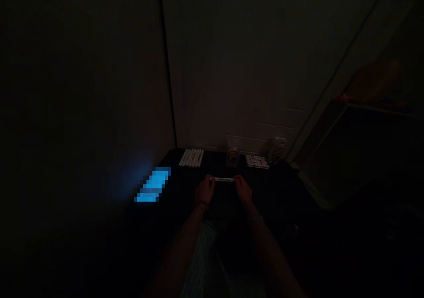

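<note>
The scene is very dim. My left hand (pixel 204 191) and my right hand (pixel 243 190) are raised over a small dark table (pixel 281 187), each pinching one end of a thin white stick-like object (pixel 224 180) held level between them. Both hands have their fingers closed on it. A row of several similar white sticks (pixel 191 157) lies side by side at the back left of the table.
A glowing blue screen (pixel 153 185) lies at the table's left edge. At the back stand a small clear container (pixel 233 155), a flat printed card or box (pixel 257 161) and another clear item (pixel 277 150). Pale walls close behind; dark furniture (pixel 364 156) at right.
</note>
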Tool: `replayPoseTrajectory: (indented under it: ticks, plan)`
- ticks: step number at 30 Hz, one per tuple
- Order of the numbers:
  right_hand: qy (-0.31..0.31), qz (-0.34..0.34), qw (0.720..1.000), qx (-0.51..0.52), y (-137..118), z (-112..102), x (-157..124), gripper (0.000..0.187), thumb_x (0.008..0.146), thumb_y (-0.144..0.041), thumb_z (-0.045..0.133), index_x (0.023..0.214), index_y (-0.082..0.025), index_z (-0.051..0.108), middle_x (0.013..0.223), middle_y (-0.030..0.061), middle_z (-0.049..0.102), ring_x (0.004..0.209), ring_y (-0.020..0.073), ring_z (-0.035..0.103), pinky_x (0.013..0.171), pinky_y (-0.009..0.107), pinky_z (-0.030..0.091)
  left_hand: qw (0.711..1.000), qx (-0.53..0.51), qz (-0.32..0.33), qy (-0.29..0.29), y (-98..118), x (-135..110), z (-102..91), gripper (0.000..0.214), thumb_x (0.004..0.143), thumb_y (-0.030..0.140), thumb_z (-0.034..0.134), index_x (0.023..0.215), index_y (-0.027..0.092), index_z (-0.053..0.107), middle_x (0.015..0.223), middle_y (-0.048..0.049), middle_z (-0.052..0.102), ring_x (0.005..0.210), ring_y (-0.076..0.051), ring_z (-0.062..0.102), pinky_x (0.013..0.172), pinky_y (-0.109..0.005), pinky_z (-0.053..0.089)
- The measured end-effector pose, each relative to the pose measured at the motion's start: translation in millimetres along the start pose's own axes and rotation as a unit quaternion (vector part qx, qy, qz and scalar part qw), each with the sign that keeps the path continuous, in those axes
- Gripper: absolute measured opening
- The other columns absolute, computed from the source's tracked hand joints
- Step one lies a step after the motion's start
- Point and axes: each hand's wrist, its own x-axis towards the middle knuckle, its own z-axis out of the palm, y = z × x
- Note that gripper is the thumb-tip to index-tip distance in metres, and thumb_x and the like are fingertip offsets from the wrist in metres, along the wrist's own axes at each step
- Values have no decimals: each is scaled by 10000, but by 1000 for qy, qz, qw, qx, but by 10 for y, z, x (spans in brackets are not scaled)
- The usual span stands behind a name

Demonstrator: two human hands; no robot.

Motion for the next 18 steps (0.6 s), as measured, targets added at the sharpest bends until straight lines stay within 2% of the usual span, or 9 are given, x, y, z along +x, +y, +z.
replayPoseTrajectory:
  ticks: [6,18]
  plan:
    - [-4,19,1000,-12,-8,1,-2,353,796,-496,267,974,-320,517,865,-48,573,790,124,518,694,223,352,1000,-3,-12,6,-19,20,12,383,815,486,228,987,245,470,833,-25,608,734,-134,553,565,-216,305]
    - [-11,18,1000,12,-26,-11,-1,334,796,-481,292,977,-319,522,869,-52,576,798,115,523,712,218,360,999,-47,-3,13,-28,22,33,400,778,543,274,966,253,476,809,2,606,722,-118,551,561,-201,312]
